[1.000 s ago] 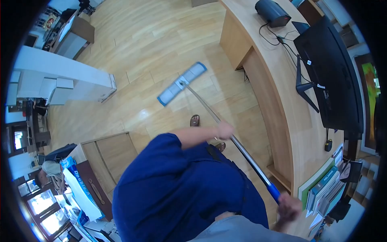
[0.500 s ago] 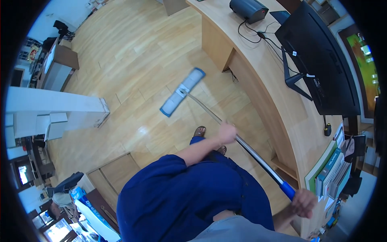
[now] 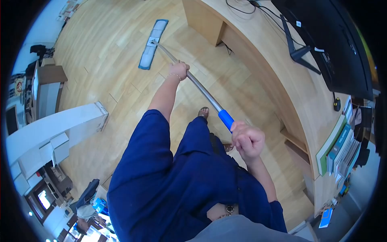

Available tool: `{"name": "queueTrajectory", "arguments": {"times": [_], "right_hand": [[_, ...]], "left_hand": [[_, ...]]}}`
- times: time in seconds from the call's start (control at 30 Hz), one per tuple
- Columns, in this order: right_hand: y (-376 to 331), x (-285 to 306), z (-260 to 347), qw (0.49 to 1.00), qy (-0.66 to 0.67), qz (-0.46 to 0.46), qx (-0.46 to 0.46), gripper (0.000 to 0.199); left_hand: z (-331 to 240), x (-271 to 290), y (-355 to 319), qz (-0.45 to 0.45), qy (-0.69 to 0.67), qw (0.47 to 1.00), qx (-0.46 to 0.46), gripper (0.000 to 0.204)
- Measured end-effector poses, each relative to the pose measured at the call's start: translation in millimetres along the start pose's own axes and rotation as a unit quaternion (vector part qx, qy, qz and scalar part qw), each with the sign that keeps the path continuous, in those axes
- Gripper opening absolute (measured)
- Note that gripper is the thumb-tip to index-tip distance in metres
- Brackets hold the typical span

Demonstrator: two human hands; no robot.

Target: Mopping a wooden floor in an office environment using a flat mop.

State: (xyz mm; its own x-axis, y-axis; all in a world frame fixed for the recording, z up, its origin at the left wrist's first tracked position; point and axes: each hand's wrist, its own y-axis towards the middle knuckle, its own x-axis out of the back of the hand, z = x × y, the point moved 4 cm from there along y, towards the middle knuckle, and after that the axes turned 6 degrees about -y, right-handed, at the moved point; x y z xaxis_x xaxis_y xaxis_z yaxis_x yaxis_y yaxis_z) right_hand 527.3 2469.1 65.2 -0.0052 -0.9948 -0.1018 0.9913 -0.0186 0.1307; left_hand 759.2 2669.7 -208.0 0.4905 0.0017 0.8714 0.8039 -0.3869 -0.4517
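A flat mop [image 3: 153, 42] with a long light pad edged in blue lies on the wood floor, ahead and left of my feet. Its metal pole slants back toward me and ends in a blue grip [image 3: 225, 118]. My left hand [image 3: 178, 70] is wrapped round the pole partway down, with that arm stretched forward. Around the top end, at the blue grip, my right hand [image 3: 248, 139] is closed in a fist before my body. The mop head rests apart from the desk.
A curved wooden desk [image 3: 262, 64] runs along the right, bearing a black monitor [image 3: 322, 48], cables and upright binders [image 3: 336, 147]. At left a white pillar [image 3: 72, 121] meets the floor. A small cabinet [image 3: 50, 80] stands farther left. A person [image 3: 84, 215] is at the lower left.
The mop head has slid forward and left, away from my feet. Both hands moved forward and left with the pole, and my left arm is now straighter.
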Motion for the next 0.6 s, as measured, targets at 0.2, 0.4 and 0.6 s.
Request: {"name": "queueTrajectory", "arguments": {"times": [0.2,0.4,0.6], "right_hand": [[-88.2,39.0,44.6,0.994,0.026,-0.105,-0.003,0.037],[-212.7,100.2,101.2,0.978,0.043,-0.203,0.002,0.041],[-334.1,152.1,174.5,0.984,-0.037,-0.172,-0.01,0.044]], "left_hand": [[-78.8,-52.1,-27.5,-0.009,-0.052,0.974,-0.218,0.007],[-211.0,-89.3,-108.1,0.037,-0.093,0.952,-0.29,0.009],[-342.9,-137.2,-198.7,0.055,-0.1,0.919,-0.377,0.008]]}}
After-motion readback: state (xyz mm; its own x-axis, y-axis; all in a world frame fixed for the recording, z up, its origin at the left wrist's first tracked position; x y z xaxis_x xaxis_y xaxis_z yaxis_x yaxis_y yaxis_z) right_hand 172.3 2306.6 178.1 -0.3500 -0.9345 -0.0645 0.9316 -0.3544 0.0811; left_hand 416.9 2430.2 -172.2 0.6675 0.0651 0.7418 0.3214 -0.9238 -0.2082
